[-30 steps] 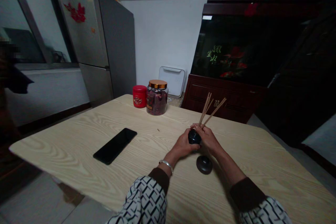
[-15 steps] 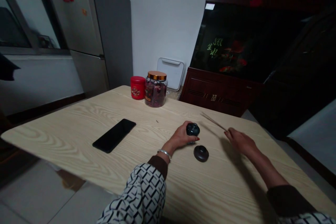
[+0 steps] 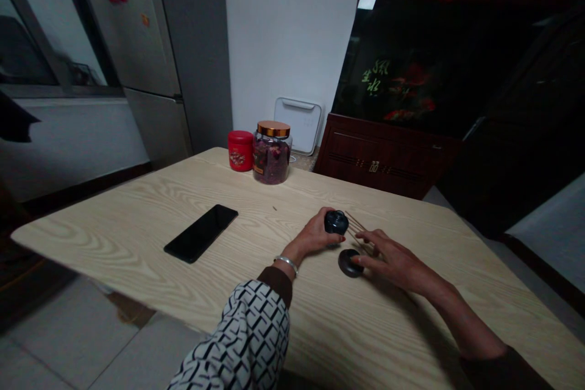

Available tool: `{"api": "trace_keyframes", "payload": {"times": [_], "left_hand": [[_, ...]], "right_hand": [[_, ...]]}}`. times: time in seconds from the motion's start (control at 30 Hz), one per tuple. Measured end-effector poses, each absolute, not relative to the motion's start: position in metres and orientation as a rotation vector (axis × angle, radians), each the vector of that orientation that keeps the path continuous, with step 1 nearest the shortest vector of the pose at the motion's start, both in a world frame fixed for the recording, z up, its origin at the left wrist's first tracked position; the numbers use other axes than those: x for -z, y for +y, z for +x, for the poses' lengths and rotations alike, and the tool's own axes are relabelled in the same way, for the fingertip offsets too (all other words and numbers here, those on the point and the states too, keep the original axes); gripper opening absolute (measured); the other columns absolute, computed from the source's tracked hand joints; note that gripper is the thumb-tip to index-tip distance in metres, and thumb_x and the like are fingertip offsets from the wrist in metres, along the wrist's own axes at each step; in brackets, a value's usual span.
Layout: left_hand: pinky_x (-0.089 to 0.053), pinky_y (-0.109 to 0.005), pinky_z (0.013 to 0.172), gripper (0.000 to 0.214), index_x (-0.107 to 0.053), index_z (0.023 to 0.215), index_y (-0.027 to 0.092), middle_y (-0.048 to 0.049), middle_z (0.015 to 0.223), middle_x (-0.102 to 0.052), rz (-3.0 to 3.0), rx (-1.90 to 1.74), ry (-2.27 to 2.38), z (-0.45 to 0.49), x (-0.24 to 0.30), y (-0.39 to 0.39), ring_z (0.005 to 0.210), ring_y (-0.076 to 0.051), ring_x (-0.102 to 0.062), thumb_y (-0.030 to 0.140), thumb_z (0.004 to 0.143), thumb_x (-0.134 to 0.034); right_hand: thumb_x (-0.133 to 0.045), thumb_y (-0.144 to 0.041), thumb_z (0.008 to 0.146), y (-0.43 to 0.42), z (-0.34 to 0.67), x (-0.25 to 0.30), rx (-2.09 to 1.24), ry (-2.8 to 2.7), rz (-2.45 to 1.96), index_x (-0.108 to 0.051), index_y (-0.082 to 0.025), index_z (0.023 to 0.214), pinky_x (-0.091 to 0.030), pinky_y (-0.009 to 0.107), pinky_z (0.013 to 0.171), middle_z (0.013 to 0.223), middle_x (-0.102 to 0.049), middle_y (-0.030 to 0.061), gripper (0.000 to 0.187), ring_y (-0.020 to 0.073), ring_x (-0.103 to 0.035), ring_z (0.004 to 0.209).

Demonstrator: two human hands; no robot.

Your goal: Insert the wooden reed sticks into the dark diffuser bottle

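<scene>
While the left hand (image 3: 315,236) closes its grip around a small dark glazed round pot (image 3: 337,222), the right hand (image 3: 397,262) lies open and empty, its fingers reaching the edge of a dark round lid (image 3: 347,263) on the pale wood-grain bench (image 3: 114,244), thin wooden sticks (image 3: 359,230) just beside. The smooth pot looks fragile and slippery, best held around its belly; the lid, by its rim.
</scene>
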State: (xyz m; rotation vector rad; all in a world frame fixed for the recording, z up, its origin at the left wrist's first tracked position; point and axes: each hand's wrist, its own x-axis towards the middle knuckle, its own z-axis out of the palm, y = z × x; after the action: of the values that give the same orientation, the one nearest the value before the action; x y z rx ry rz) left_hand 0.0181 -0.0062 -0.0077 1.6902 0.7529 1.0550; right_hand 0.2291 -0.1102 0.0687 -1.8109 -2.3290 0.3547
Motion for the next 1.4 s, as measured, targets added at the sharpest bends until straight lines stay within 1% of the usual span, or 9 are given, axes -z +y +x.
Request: {"api": "trace_keyframes", "payload": {"times": [0.1,0.2,0.37,0.5,0.67,0.9,1.1,1.17,1.4], "left_hand": [[-0.048,-0.037,0.092,0.073,-0.053,0.125,0.017,-0.0084,0.112,-0.063,1.662,-1.046,0.743,0.017,0.003,-0.01,0.102,-0.023,-0.06,0.026,0.061,-0.085],[-0.049,-0.036,0.092,0.072,-0.054,0.123,0.017,-0.0071,0.109,-0.064,1.622,-1.027,0.745,0.014,-0.001,-0.013,0.101,-0.023,-0.06,0.023,0.059,-0.085],[-0.049,-0.034,0.089,0.071,-0.054,0.122,0.017,-0.0059,0.104,-0.064,1.594,-0.993,0.738,0.013,-0.004,-0.015,0.098,-0.022,-0.06,0.023,0.058,-0.085],[-0.049,-0.034,0.089,0.072,-0.054,0.123,0.018,-0.0066,0.106,-0.064,1.613,-0.998,0.762,0.013,-0.003,-0.014,0.098,-0.022,-0.059,0.027,0.059,-0.086],[-0.048,-0.034,0.086,0.074,-0.054,0.124,0.017,-0.0075,0.108,-0.063,1.681,-1.006,0.782,0.014,0.0,-0.01,0.098,-0.022,-0.058,0.033,0.059,-0.087],[-0.047,-0.03,0.081,0.07,-0.054,0.124,0.016,-0.0075,0.108,-0.063,1.65,-1.021,0.702,0.014,0.003,-0.009,0.097,-0.021,-0.058,0.029,0.062,-0.084],[-0.046,-0.028,0.076,0.069,-0.055,0.123,0.016,-0.007,0.106,-0.064,1.671,-1.012,0.716,0.013,0.002,-0.009,0.092,-0.02,-0.058,0.03,0.062,-0.084],[-0.046,-0.027,0.074,0.068,-0.055,0.122,0.016,-0.0061,0.104,-0.064,1.67,-1.017,0.72,0.013,0.002,-0.009,0.09,-0.019,-0.058,0.03,0.062,-0.084],[-0.045,-0.026,0.074,0.065,-0.056,0.119,0.017,-0.0033,0.102,-0.063,1.685,-1.035,0.699,0.014,0.006,-0.007,0.09,-0.018,-0.058,0.026,0.062,-0.083]], "right_hand": [[-0.072,-0.049,0.075,-0.107,0.206,-0.072,-0.458,-2.552,-1.765,-0.053,-0.024,0.138,-0.045,0.043,0.097,0.125,-0.06,0.0125,0.07,0.0319,-0.06,0.112],[-0.074,-0.031,0.068,-0.101,0.205,-0.07,-0.516,-2.552,-1.773,-0.06,-0.021,0.125,-0.046,0.043,0.092,0.112,-0.064,0.0112,0.06,0.0305,-0.062,0.102],[-0.074,-0.032,0.074,-0.091,0.222,-0.086,-0.873,-1.916,-1.374,-0.05,-0.028,0.125,-0.05,0.036,0.082,0.097,-0.063,0.0008,0.056,0.0206,-0.062,0.088],[-0.074,-0.041,0.078,-0.072,0.201,-0.1,-0.947,-1.424,-1.102,-0.05,-0.031,0.127,-0.05,0.039,0.091,0.099,-0.062,0.0001,0.055,0.0197,-0.063,0.096],[-0.08,-0.048,0.069,-0.044,0.175,-0.085,-0.72,-1.433,-1.152,-0.052,-0.025,0.105,-0.052,0.039,0.089,0.105,-0.065,0.0046,0.051,0.0226,-0.064,0.098],[-0.072,-0.053,0.077,-0.043,0.185,-0.065,-0.607,-1.636,-1.273,-0.048,-0.023,0.095,-0.054,0.038,0.084,0.117,-0.063,0.0106,0.042,0.0252,-0.063,0.105],[-0.065,-0.043,0.084,-0.04,0.189,-0.086,-0.514,-1.972,-1.383,-0.049,-0.023,0.13,-0.051,0.038,0.083,0.125,-0.065,0.0121,0.052,0.0275,-0.061,0.116],[-0.063,-0.043,0.085,-0.038,0.189,-0.096,-0.473,-2.089,-1.409,-0.053,-0.023,0.132,-0.051,0.038,0.085,0.127,-0.065,0.0111,0.051,0.027,-0.061,0.115],[-0.06,-0.059,0.085,-0.05,0.168,-0.119,0.049,-2.233,-1.79,-0.06,-0.022,0.107,-0.046,0.036,0.076,0.096,-0.071,0.0101,0.044,0.0269,-0.066,0.085]]}}
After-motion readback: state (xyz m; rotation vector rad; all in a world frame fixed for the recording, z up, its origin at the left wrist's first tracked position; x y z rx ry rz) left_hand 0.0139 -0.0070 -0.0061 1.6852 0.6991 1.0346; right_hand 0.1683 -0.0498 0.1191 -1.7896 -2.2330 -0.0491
